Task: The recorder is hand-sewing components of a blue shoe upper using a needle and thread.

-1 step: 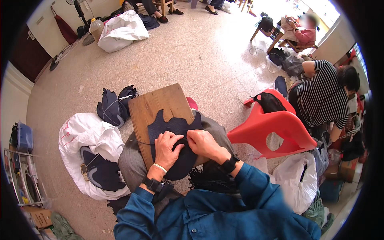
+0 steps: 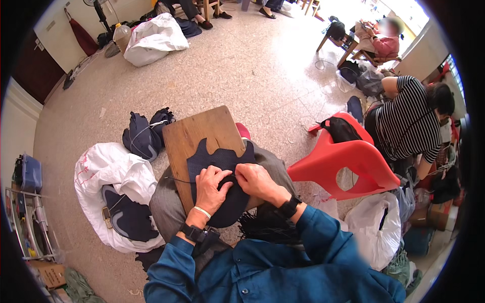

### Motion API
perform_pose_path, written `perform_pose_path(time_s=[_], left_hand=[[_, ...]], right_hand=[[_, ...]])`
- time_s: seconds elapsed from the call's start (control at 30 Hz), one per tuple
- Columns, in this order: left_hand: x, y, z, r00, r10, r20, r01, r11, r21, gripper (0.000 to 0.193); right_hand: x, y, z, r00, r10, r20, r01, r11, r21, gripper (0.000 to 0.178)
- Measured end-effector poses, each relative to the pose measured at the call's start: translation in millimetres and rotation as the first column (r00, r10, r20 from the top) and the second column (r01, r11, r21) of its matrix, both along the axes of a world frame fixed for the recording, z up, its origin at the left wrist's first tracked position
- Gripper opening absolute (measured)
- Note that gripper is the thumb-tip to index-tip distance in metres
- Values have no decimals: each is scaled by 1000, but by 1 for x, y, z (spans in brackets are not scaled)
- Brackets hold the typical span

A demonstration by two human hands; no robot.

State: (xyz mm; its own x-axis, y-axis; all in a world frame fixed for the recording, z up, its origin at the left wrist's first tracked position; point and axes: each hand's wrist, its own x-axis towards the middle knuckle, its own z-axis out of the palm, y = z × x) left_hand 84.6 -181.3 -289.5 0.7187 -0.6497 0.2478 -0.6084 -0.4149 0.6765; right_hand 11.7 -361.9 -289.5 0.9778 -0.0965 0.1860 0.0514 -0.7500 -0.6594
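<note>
Two bare hands meet over one dark cloth piece [image 2: 220,157], which lies on one wooden board [image 2: 204,129] across the person's lap. The left hand [image 2: 208,186] rests on the cloth with its fingers bent and thumb curved inward; the right hand [image 2: 256,179], just beside it, has its fingertips drawn together at the cloth. I cannot tell what either one grasps, as the fingertips cover it. One thin black cord [image 2: 178,180] sticks out to the left of the left hand. Each wrist wears one black strap, two in all, and the left also has one pale band [image 2: 202,211]. Left of the board, two tied dark bundles [image 2: 139,135] sit side by side on the floor; nearer the person, one open white sack [image 2: 91,174] holds dark pieces [image 2: 134,217], their number unclear. To the right stands one red plastic seat [image 2: 323,164] with one black item [image 2: 344,130] on it, and one white bag [image 2: 371,222] is near it. Two co-workers are beyond, one in a striped top [image 2: 409,116], one in pink [image 2: 386,46].
</note>
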Motion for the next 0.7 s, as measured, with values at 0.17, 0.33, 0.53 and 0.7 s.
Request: perform_pose_path(time_s=[0.17,0.33,0.53,0.7], left_hand=[[1,1,-4,999,32,-40,-33,999,-21,28],[5,-4,-6,995,52,-80,-52,999,2,19],[7,-11,3,999,46,-18,-44,991,130,8],[15,-2,-3,996,-39,82,28,991,131,5]], right_hand=[[-15,13,10,997,-76,30,73,993,92,7],[-12,22,1,978,-191,81,195,980,-42,4],[-15,16,-4,975,-163,152,152,985,83,3],[-10,19,-7,966,-225,126,207,968,144,6]])
